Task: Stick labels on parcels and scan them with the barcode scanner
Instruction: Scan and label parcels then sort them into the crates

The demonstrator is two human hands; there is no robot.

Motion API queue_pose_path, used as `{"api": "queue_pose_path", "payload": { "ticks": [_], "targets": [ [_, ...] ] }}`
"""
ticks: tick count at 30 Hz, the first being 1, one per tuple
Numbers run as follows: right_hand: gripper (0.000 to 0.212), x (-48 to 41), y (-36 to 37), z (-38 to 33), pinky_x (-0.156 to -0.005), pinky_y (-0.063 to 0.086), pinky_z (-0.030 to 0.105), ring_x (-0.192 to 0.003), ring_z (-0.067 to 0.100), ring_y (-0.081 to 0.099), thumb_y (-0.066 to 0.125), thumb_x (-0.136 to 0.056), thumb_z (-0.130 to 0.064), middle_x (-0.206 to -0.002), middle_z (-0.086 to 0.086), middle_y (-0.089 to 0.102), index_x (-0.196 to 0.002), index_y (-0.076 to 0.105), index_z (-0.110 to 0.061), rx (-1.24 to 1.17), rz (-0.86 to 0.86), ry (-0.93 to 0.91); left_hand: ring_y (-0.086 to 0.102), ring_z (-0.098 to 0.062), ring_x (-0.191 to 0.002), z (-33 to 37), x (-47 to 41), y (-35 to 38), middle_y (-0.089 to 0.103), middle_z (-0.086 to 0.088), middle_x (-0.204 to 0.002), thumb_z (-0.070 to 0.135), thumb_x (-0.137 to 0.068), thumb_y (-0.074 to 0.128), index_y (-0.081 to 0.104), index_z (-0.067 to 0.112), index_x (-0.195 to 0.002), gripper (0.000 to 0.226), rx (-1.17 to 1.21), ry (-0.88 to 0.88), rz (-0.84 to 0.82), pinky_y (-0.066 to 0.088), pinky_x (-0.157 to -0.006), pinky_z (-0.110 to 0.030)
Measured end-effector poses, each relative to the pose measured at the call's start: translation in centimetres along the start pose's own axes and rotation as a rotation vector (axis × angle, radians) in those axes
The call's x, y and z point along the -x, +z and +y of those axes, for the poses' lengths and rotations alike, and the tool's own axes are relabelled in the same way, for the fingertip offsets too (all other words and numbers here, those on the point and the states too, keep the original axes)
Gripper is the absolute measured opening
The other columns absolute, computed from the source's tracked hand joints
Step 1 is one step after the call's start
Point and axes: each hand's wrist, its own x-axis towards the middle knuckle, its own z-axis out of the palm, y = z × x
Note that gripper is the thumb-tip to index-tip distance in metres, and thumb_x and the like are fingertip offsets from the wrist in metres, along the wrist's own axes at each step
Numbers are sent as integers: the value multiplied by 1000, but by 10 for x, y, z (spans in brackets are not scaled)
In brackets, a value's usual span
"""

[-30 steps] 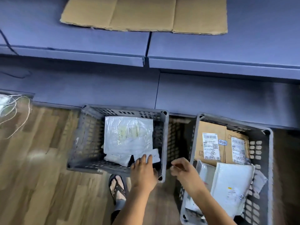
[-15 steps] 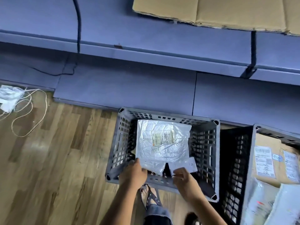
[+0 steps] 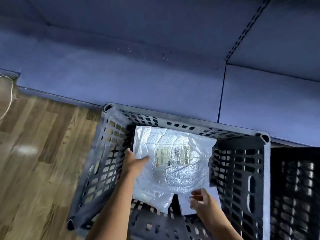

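Note:
A crinkled white plastic mailer (image 3: 180, 174) with a printed label (image 3: 173, 155) lies in a grey lattice crate (image 3: 173, 119) on the floor. My left hand (image 3: 133, 161) reaches into the crate and holds the mailer's left edge, thumb on top. A second white bag (image 3: 150, 195) sticks out from under the mailer. At the crate's near right, my right hand (image 3: 202, 200) pinches the top edge of a small flat white packet (image 3: 214, 193) with curled fingers. No scanner is in view.
A second dark lattice crate (image 3: 294, 187) stands right beside the first. Purple panels (image 3: 138, 75) rise behind both crates. Wooden floor (image 3: 43, 161) spreads to the left, with a white cord (image 3: 9, 94) at the far left edge.
The view has dropped closer over the left crate. My left hand moved from the crate's near rim onto the mailer's left edge. My right hand stays at the small white packet.

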Motion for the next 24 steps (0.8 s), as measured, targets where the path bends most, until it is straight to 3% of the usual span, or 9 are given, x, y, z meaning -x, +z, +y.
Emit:
{"api": "queue_pose_path", "payload": {
  "ticks": [2, 5, 8, 12, 13, 15, 17, 20, 24],
  "targets": [
    [13, -16, 7, 5, -82, 47, 25, -93, 12, 62, 55, -90, -14, -98, -7, 64, -94, 52, -26, 5, -26, -13, 25, -28, -141, 1, -23, 10, 16, -12, -157, 25, -80, 75, 4, 5, -151, 102, 35, -34, 12, 27, -109, -32],
    [13, -29, 14, 11, -85, 47, 28, -96, 13, 62, 56, -90, -17, -101, -7, 65, -90, 52, -30, -7, -46, -7, 31, -30, -138, -2, -43, 20, 22, -15, -154, 24, -70, 83, 8, 4, -149, 110, 92, -76, -24, 32, -106, -34],
    [10, -32, 12, 14, -87, 48, 31, -97, 13, 62, 55, -92, -21, -103, -7, 63, -93, 52, -30, -18, -46, 4, 33, -30, -136, -5, -41, 24, 27, -15, -152, 26, -71, 82, 15, 2, -148, 104, 125, -80, -100, 35, -106, -36],
    [7, -8, 7, 4, -90, 49, 33, -98, 14, 61, 52, -93, -21, -104, -6, 63, -94, 52, -28, -5, -21, 34, 44, -27, -128, -4, -2, 9, 38, -15, -146, 27, -80, 75, 27, -1, -144, 85, 137, -21, -171, 39, -95, -31],
    [8, 1, 6, 0, -90, 49, 33, -98, 13, 61, 52, -93, -21, -103, -5, 63, -93, 51, -29, 4, -22, 31, 51, -23, -117, -5, 10, 3, 46, -11, -138, 26, -81, 74, 34, 3, -141, 75, 150, -9, -189, 42, -91, -30],
    [7, 28, 2, -12, -87, 50, 32, -97, 13, 61, 50, -94, -22, -102, -6, 62, -95, 51, -28, 35, -42, 20, 57, -13, -83, -3, 39, -20, 62, 3, -102, 20, -82, 72, 54, 14, -119, 42, 208, 24, -200, 44, -72, -24],
    [8, 60, -4, -28, -82, 51, 31, -93, 13, 61, 48, -94, -22, -100, -8, 62, -100, 52, -26, 53, -56, 9, 60, -11, -75, -1, 70, -50, 64, 8, -86, 20, -79, 75, 63, 15, -102, 27, 238, 17, -167, 46, -70, -26],
    [8, 114, -19, -52, -85, 49, 29, -94, 11, 60, 48, -94, -21, -101, -7, 62, -99, 51, -28, 57, -66, -40, 67, -20, -91, 14, 122, -106, 72, 1, -99, 28, -66, 83, 66, 16, -105, 44, 293, -4, -176, 52, -89, -41],
    [10, 199, -50, -94, -81, 46, 25, -92, 10, 59, 48, -96, -22, -104, -8, 60, -103, 53, -26, 52, -62, -96, 69, -27, -95, 42, 200, -193, 73, -2, -101, 41, -45, 87, 68, 13, -106, 70, 333, 30, -240, 48, -95, -52]
  ]
}}
